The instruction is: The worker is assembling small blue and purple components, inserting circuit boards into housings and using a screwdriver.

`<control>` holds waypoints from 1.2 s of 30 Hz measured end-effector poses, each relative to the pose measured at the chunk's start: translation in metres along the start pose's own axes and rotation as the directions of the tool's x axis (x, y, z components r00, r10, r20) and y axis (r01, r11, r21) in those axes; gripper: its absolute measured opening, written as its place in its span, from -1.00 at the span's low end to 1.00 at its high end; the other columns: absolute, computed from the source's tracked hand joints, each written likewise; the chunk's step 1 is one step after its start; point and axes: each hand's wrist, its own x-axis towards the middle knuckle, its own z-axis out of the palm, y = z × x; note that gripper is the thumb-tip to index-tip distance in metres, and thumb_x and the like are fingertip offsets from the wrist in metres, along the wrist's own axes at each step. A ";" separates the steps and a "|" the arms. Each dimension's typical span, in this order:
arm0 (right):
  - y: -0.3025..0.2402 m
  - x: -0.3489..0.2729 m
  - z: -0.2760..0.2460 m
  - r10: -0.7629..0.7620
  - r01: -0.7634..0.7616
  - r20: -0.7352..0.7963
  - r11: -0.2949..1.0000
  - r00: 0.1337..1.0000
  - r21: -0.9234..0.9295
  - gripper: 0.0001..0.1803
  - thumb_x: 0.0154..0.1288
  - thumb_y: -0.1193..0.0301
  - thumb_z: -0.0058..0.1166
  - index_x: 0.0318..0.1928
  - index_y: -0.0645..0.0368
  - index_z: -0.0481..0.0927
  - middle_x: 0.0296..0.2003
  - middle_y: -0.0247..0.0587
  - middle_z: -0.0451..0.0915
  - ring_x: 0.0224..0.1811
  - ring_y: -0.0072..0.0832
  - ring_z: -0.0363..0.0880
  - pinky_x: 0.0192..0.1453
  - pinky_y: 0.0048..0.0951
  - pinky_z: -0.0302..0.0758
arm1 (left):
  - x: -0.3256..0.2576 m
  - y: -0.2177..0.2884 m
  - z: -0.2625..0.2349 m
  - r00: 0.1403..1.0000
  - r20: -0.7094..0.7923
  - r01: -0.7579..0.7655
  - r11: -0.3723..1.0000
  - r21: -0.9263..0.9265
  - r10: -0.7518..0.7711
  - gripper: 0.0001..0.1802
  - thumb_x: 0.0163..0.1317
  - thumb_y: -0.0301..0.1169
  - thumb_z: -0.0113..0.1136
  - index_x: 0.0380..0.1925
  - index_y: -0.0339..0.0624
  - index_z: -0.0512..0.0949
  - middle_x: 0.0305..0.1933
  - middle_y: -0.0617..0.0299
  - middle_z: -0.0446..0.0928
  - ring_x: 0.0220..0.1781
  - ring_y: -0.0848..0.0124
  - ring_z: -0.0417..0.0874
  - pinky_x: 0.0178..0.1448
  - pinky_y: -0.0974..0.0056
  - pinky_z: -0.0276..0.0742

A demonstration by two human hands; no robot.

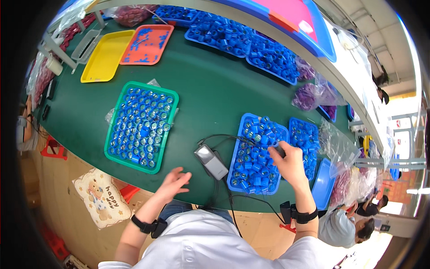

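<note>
My left hand hovers at the table's front edge with its fingers apart and nothing in them. To its upper left lies a green tray, filled with rows of round blue parts whose open ends mostly face up; one blue piece lies on top of them. My right hand reaches over a blue tray heaped with loose blue cap-like parts. Its thumb and fingers are pinched together at the tray's right side. What they hold is too small and shaded to make out.
Between the trays sits a grey box-shaped device with black cables. A smaller tray of blue parts stands right of my right hand. Yellow and orange trays lie far left. Heaped blue bins line the back under a shelf.
</note>
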 end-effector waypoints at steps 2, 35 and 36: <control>-0.005 -0.016 -0.014 0.048 -0.039 -0.097 0.995 0.994 0.095 -0.83 0.13 0.46 0.13 -0.47 0.30 0.47 -0.72 -0.16 0.47 -0.71 -0.52 0.47 -0.60 -0.50 0.34 | 0.021 0.004 0.025 0.991 0.046 0.126 0.991 -0.051 -0.124 -0.07 0.08 -0.03 0.22 0.25 -0.28 -0.06 0.25 -0.10 0.05 0.21 0.00 0.23 0.08 -0.08 0.40; 0.303 -0.162 0.073 0.986 -0.222 -0.053 0.088 0.160 0.971 -0.73 0.23 0.39 -0.02 -0.12 0.29 0.37 -0.28 -0.09 0.55 -0.36 -0.34 0.65 -0.69 -0.57 0.19 | 0.145 0.033 0.177 0.876 0.366 -0.344 -0.124 0.931 0.315 -0.83 0.08 -0.53 -0.01 -0.33 -0.39 0.47 -0.23 -0.25 0.49 -0.14 -0.11 0.52 -0.04 0.05 0.46; 0.309 -0.156 0.070 0.983 -0.224 -0.048 0.087 0.175 0.971 -0.73 0.23 0.39 -0.02 -0.12 0.29 0.37 -0.28 -0.09 0.55 -0.36 -0.34 0.65 -0.69 -0.57 0.19 | 0.160 0.027 0.165 0.877 0.354 -0.333 -0.122 0.935 0.325 -0.83 0.08 -0.53 -0.01 -0.33 -0.39 0.47 -0.23 -0.25 0.49 -0.14 -0.11 0.52 -0.04 0.05 0.46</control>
